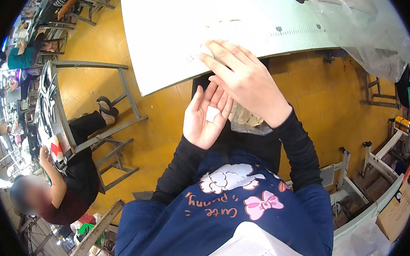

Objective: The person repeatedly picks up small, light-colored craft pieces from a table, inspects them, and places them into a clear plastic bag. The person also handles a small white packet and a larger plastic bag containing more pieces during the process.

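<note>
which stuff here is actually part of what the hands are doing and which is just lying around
In use:
- small white piece lying in the open left hand
- right hand reaching onto the edge of the white table
- clear bag of pale pieces just below the hands

Lying about:
- clear plastic sheet
- cardboard box
- grey metal frame

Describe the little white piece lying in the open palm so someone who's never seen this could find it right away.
Start at the big white table at the top and follow its near edge down to the two hands. The right hand rests palm down on the edge; just below, the left hand lies palm up. The small white piece sits flat in that palm, squarish, brighter and far smaller than the crumpled clear bag beside it.
</note>
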Demonstrator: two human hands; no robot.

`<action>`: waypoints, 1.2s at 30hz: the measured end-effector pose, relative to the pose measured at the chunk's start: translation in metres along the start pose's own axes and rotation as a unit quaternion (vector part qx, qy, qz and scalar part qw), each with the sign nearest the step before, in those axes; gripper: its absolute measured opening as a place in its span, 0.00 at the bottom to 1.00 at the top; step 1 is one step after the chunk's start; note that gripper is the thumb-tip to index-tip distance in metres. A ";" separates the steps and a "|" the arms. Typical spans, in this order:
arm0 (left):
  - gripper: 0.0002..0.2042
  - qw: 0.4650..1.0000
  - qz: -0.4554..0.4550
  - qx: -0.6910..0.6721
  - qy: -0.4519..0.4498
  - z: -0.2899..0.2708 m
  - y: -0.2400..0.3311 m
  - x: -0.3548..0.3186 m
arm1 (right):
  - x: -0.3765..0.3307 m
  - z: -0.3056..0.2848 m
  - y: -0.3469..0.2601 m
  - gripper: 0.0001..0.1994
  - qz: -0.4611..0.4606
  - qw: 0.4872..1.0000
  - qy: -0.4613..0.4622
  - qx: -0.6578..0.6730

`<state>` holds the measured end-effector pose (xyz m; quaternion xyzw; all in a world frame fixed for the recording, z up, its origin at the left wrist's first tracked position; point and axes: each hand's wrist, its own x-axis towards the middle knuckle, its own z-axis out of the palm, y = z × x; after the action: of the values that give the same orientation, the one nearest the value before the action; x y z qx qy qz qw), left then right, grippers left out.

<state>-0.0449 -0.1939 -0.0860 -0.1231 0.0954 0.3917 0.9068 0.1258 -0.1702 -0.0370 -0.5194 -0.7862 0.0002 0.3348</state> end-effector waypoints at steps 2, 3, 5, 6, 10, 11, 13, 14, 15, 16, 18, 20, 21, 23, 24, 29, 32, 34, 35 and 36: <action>0.25 0.999 0.009 -0.031 0.017 0.002 0.003 -0.002 | 0.007 0.009 0.007 0.19 -0.047 0.995 -0.031 -0.081; 0.26 1.000 0.010 -0.022 0.006 0.003 0.004 -0.001 | 0.007 0.010 0.009 0.19 -0.052 0.996 -0.015 -0.064; 0.25 0.999 0.006 -0.035 0.010 0.004 0.005 0.001 | 0.004 0.008 0.012 0.16 -0.054 0.998 -0.012 -0.001; 0.25 0.999 0.002 -0.036 0.011 0.004 0.004 0.003 | 0.001 0.006 0.012 0.15 -0.052 0.998 -0.010 0.020; 0.25 0.999 0.011 0.033 0.006 0.008 -0.002 0.008 | -0.011 -0.008 0.010 0.12 -0.024 0.996 0.033 0.083; 0.25 0.998 0.026 0.053 0.009 0.010 -0.006 0.008 | -0.015 -0.014 0.009 0.12 -0.007 0.994 0.042 0.098; 0.24 0.988 0.071 0.129 0.050 0.012 -0.014 0.009 | -0.019 -0.020 0.008 0.15 0.006 0.991 0.064 0.115; 0.23 0.984 0.068 0.137 0.085 0.013 -0.015 0.011 | -0.018 -0.020 0.008 0.15 0.006 0.995 0.033 0.099; 0.22 0.986 0.058 0.133 0.080 0.014 -0.014 0.015 | -0.015 -0.017 0.008 0.15 -0.010 0.996 0.031 0.079; 0.22 0.988 0.044 0.132 0.073 0.015 -0.012 0.017 | -0.011 -0.013 0.007 0.15 -0.019 0.998 0.019 0.048; 0.20 0.988 0.034 0.132 0.074 0.016 -0.009 0.020 | -0.003 0.000 0.004 0.17 -0.054 0.997 0.017 0.055; 0.20 0.975 0.045 0.168 0.140 0.016 -0.006 0.017 | 0.007 0.013 0.005 0.18 -0.107 0.993 0.012 0.039; 0.21 0.978 0.024 0.151 0.145 0.017 0.000 0.016 | 0.006 0.013 0.006 0.16 -0.094 0.992 0.022 0.077; 0.20 0.980 0.015 0.159 0.118 0.018 0.005 0.012 | -0.001 0.006 0.007 0.15 -0.055 0.989 0.039 0.134; 0.20 0.979 0.013 0.167 0.116 0.019 0.006 0.010 | -0.008 -0.001 0.007 0.15 -0.034 0.986 0.045 0.160; 0.29 0.973 0.044 0.223 0.031 0.025 -0.022 0.004 | -0.056 -0.048 0.000 0.13 0.070 0.969 0.009 0.237; 0.35 0.938 0.073 0.339 -0.023 0.025 -0.049 0.008 | -0.083 -0.063 -0.008 0.11 0.155 0.956 -0.039 0.244; 0.42 0.893 0.087 0.438 -0.061 0.022 -0.060 0.015 | -0.096 -0.066 -0.012 0.11 0.194 0.953 -0.049 0.226; 0.43 0.859 0.096 0.496 -0.084 0.020 -0.062 0.020 | -0.100 -0.066 -0.014 0.12 0.220 0.949 -0.069 0.214; 0.45 0.823 0.102 0.549 -0.103 0.019 -0.063 0.024 | -0.103 -0.066 -0.014 0.12 0.230 0.949 -0.079 0.199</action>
<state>0.0189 -0.2135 -0.0655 0.4465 0.2129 0.3755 0.7838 0.1735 -0.2840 -0.0353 -0.6074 -0.6532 0.2752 0.3588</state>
